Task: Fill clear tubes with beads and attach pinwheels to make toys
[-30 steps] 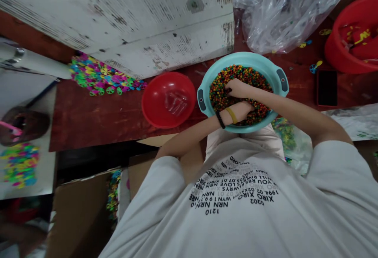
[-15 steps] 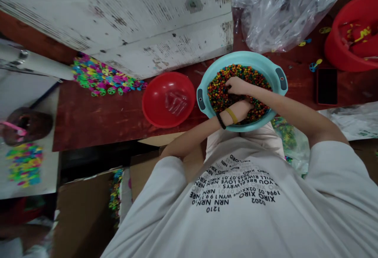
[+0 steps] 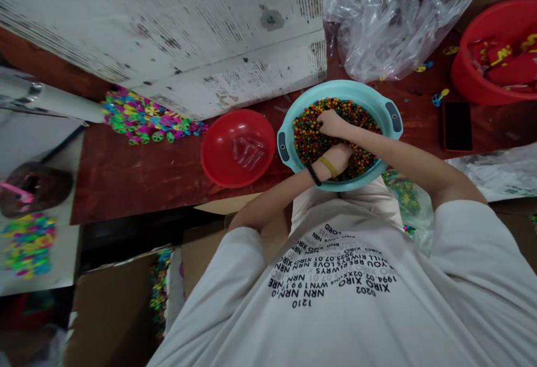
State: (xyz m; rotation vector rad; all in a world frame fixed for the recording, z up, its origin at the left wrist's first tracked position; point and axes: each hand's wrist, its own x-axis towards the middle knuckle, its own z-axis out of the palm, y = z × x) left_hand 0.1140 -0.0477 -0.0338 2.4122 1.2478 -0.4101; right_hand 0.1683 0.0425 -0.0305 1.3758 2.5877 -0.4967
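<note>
A light-blue basin (image 3: 289,104) with grey handle grips rests close to my lap. It holds a mass of small round beads (image 3: 335,107) in red, orange, yellow and green. Into the near part of the beads reaches my left hand (image 3: 339,159), with a yellow band and a dark bracelet at the wrist; its fingers are hidden. Just beyond it, my right hand (image 3: 333,123) is at the bead surface with its fingers curled together; whatever they hold cannot be made out. To the left stands a red bowl (image 3: 213,154) with clear slender plastic pieces (image 3: 248,153) inside.
A white scuffed box (image 3: 235,76) stands behind the bowl, beside a heap of colourful plastic pieces (image 3: 155,121). Clear plastic bags (image 3: 377,26) lie at the back. On the right are a phone (image 3: 457,126) and a red tub (image 3: 465,70) with yellow pieces.
The view has shifted slightly, so the basin and table sit a little lower and most things further left. Both hands stay in the beads, with only slight movement.
</note>
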